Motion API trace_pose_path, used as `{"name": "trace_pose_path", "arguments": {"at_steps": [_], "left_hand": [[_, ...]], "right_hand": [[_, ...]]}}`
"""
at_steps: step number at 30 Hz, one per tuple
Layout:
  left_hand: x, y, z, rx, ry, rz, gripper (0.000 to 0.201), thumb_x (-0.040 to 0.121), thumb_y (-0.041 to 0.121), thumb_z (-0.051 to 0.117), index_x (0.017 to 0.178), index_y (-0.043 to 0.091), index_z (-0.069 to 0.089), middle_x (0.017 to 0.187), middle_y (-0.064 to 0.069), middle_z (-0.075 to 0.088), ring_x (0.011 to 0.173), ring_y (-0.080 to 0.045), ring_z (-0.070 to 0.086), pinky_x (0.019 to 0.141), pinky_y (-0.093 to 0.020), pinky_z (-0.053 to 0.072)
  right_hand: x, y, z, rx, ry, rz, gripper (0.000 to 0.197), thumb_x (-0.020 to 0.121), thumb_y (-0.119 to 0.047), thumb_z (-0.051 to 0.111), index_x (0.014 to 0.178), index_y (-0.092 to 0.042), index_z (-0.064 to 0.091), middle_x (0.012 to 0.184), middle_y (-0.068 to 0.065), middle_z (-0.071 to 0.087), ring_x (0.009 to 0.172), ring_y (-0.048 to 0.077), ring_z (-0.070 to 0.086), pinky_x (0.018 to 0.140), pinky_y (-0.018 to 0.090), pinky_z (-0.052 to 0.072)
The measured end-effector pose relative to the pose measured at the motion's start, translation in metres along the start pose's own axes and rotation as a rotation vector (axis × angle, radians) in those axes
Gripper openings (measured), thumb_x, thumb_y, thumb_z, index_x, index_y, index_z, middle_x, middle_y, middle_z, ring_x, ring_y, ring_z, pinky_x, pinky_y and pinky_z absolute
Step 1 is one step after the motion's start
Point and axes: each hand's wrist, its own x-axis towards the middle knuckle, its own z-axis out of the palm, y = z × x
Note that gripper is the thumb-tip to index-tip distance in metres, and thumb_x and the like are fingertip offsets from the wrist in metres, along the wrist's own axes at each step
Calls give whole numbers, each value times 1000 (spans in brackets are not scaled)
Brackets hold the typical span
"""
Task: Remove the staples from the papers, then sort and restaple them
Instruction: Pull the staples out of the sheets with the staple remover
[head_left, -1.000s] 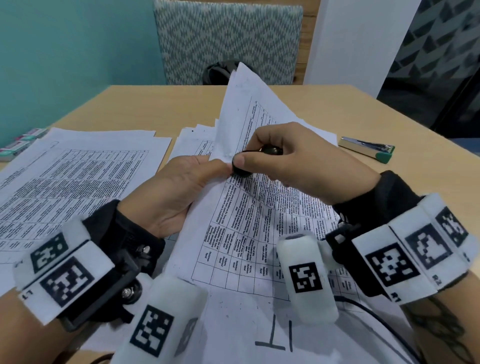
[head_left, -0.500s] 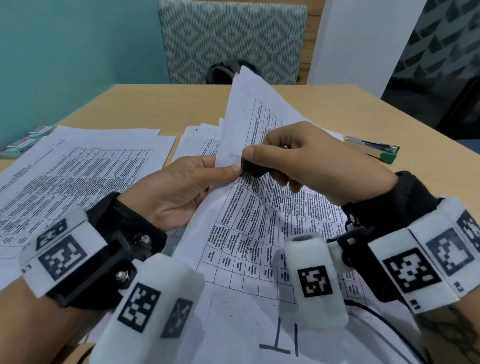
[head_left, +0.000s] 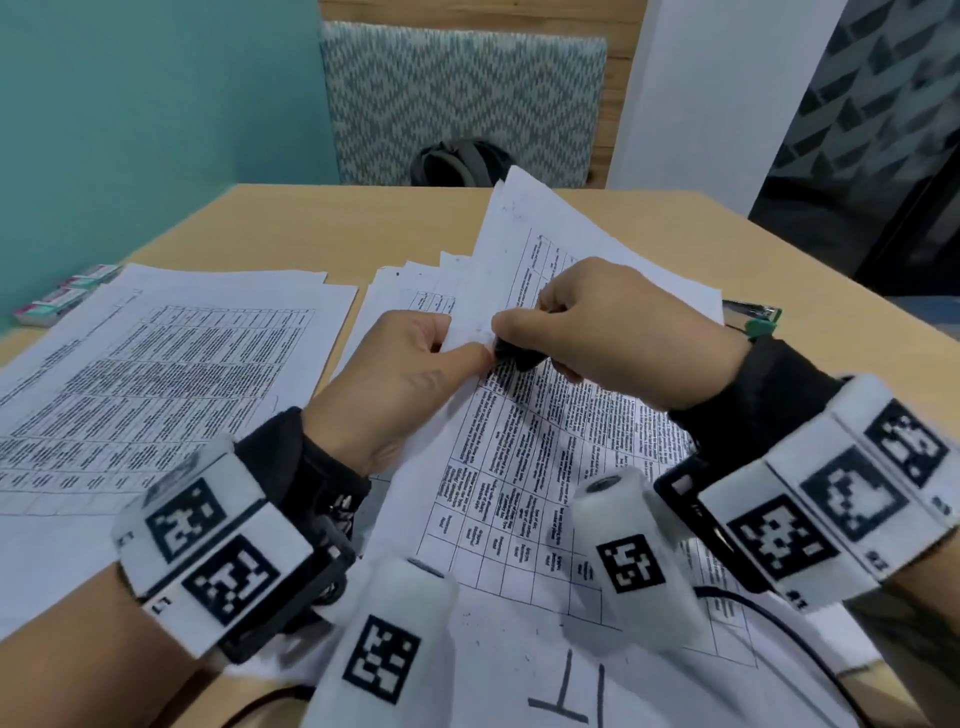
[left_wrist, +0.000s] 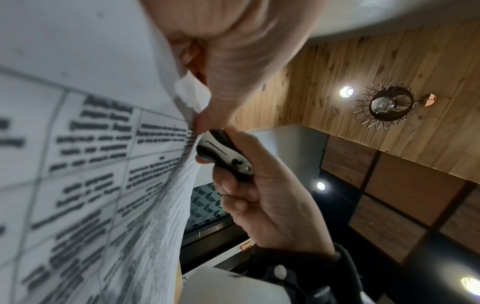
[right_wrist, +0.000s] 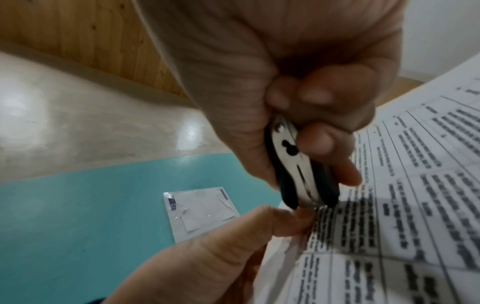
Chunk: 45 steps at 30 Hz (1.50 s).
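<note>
Spreading across the pale wooden surface (head_left: 322, 228), loose printed sheets (head_left: 156, 374) lie at nine o'clock. The stapled papers (head_left: 524, 467), thin, limp and table-printed, rise at centre, long axis toward twelve. The left hand (head_left: 400, 379) pinches their corner; at three o'clock of it, touching, the right hand (head_left: 613, 332) grips the small black-and-metal staple remover (left_wrist: 223, 152), its claws at that corner. A stapler (head_left: 753, 317) lies at two o'clock.

Two hands: a left hand (head_left: 400, 384) and a right hand (head_left: 618, 332). One black staple remover (head_left: 514, 356). One stapler (head_left: 753, 317) with a green end. Three groups of papers: a held bundle (head_left: 524, 467), a pile (head_left: 410, 291) behind it and a spread (head_left: 156, 374) on the left. A few small staple boxes (head_left: 62, 301), too blurry to count. One chair (head_left: 462, 98). One dark bag (head_left: 457, 163).
</note>
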Motion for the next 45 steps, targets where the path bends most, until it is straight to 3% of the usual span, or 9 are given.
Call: {"name": "trace_pose_path", "arguments": {"at_steps": [4, 8, 16, 24, 28, 32, 41, 43, 45], "left_hand": [[0, -1, 1, 40, 23, 30, 20, 83, 7, 63, 89, -11, 65, 88, -20, 69, 76, -18, 59, 77, -31, 49], [-1, 0, 2, 59, 12, 39, 19, 82, 7, 64, 63, 5, 62, 53, 7, 60, 50, -3, 51, 53, -13, 42], [-2, 5, 4, 108, -13, 33, 61, 57, 36, 67, 85, -17, 54, 74, -10, 52, 70, -18, 44, 69, -32, 31], [4, 2, -6, 122, -125, -125, 28, 73, 14, 75, 93, -3, 65, 88, -16, 67, 79, -24, 62, 85, -42, 50], [4, 2, -5, 91, -117, -169, 31, 71, 13, 76, 94, -5, 65, 96, -20, 70, 86, -31, 68, 85, -38, 53], [10, 0, -9, 49, -79, -233, 17, 79, 5, 67, 93, -2, 60, 82, -19, 63, 56, -23, 62, 55, -24, 52], [22, -2, -22, 84, -64, -332, 6, 86, 8, 58, 83, 3, 59, 63, -13, 69, 51, -26, 65, 52, -34, 57], [22, 1, -23, 67, -112, -347, 8, 89, 6, 53, 90, 3, 60, 66, -13, 71, 51, -23, 67, 45, -34, 56], [19, 9, -27, 45, -170, -341, 15, 85, 7, 56, 99, 4, 61, 75, -15, 73, 57, -24, 69, 46, -35, 56]], "right_hand": [[-4, -7, -1, -86, 8, 14, 38, 89, -33, 56, 65, -7, 43, 57, 4, 41, 49, 17, 34, 46, 29, 26], [-6, -10, -1, -125, 37, 16, 42, 88, -33, 57, 59, -10, 37, 56, 2, 39, 49, 16, 34, 44, 28, 24], [-6, -4, -3, 3, 18, 65, 39, 87, -32, 58, 58, -9, 45, 51, 3, 42, 46, 15, 35, 48, 26, 28], [1, 3, -10, 38, 6, 4, 38, 87, -31, 58, 96, 3, 71, 68, 12, 63, 41, 11, 38, 39, 20, 28], [-5, 21, -28, 112, 33, 47, 32, 86, -33, 58, 80, -6, 75, 78, 19, 71, 52, 17, 42, 41, 22, 28], [-22, 66, -66, 94, 120, 232, 30, 87, -32, 60, 68, -13, 72, 47, 0, 57, 46, 16, 35, 44, 23, 25], [-50, 132, -89, 18, 199, 510, 49, 78, -34, 70, 31, -20, 62, 36, -5, 48, 43, 15, 38, 44, 22, 32], [-49, 133, -93, -4, 215, 512, 48, 83, -36, 65, 39, -16, 65, 41, -2, 52, 44, 14, 41, 44, 22, 35], [-49, 132, -98, 16, 192, 526, 39, 88, -39, 57, 74, -7, 73, 47, 3, 56, 42, 14, 40, 42, 22, 34]]}}
